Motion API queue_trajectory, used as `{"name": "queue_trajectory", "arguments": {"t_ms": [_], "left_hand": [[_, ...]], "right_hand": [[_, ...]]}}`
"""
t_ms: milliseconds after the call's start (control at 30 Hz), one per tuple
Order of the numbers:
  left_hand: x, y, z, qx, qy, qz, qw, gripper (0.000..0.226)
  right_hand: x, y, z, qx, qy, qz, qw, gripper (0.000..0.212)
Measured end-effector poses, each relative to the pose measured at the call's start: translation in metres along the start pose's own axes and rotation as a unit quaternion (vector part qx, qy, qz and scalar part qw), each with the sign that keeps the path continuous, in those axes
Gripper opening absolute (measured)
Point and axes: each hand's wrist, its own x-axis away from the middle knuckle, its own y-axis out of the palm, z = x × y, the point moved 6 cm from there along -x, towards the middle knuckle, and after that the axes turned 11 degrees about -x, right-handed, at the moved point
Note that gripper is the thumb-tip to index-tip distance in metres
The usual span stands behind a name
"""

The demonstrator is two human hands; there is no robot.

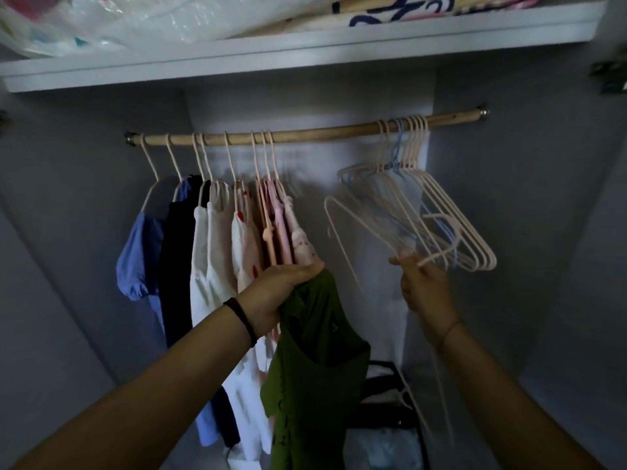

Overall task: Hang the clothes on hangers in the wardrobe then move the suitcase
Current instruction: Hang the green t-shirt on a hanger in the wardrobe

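Note:
My left hand (pixel 274 293) grips the top of a green garment (pixel 315 361), which hangs down in front of the wardrobe. To its right, my right hand (pixel 424 286) pinches the lower bar of a pale pink hanger (pixel 437 256) in a bunch of empty hangers (pixel 417 212) on the right part of the wooden rail (pixel 305 132). Several clothes on hangers (pixel 217 239) fill the left part of the rail: blue, black, white and pink ones. The suitcase is not in view.
A white shelf (pixel 305 49) above the rail carries plastic-wrapped bedding. Grey wardrobe walls close in on both sides. A black-framed storage bag (pixel 383 412) stands on the wardrobe floor below my right arm. The rail's middle stretch is bare.

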Motion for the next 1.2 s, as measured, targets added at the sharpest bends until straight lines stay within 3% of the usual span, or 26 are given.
{"name": "queue_trajectory", "arguments": {"t_ms": [67,233,333,533,667,833,1033,1200], "left_hand": [[0.000,0.005,-0.004,-0.013,0.000,-0.014,1.000,0.023],[0.004,0.020,-0.016,-0.038,0.001,-0.022,0.999,0.020],[0.005,0.029,-0.023,-0.030,0.001,-0.053,0.998,0.036],[0.008,0.034,-0.023,-0.025,-0.003,-0.084,0.996,0.019],[0.012,0.029,-0.012,0.019,0.019,-0.099,0.995,0.017],[0.016,-0.003,0.001,0.100,0.048,-0.055,0.992,0.019],[0.020,-0.036,-0.030,0.148,-0.017,-0.009,0.989,0.026],[0.029,-0.060,-0.041,0.165,-0.007,0.050,0.985,0.027]], "right_hand": [[0.010,-0.008,-0.014,-0.068,-0.024,0.009,0.997,0.032],[0.024,-0.013,-0.058,-0.232,-0.052,-0.067,0.969,0.031],[0.028,-0.012,-0.076,-0.324,-0.064,-0.115,0.937,0.030],[0.033,-0.006,-0.070,-0.347,-0.069,-0.192,0.915,0.033],[0.039,-0.006,-0.041,-0.297,-0.035,-0.195,0.934,0.038],[0.061,-0.019,-0.007,-0.148,0.014,-0.189,0.971,0.058],[0.076,-0.034,-0.012,-0.040,0.048,-0.193,0.979,0.068],[0.087,-0.039,-0.012,0.077,0.077,-0.220,0.969,0.079]]}}
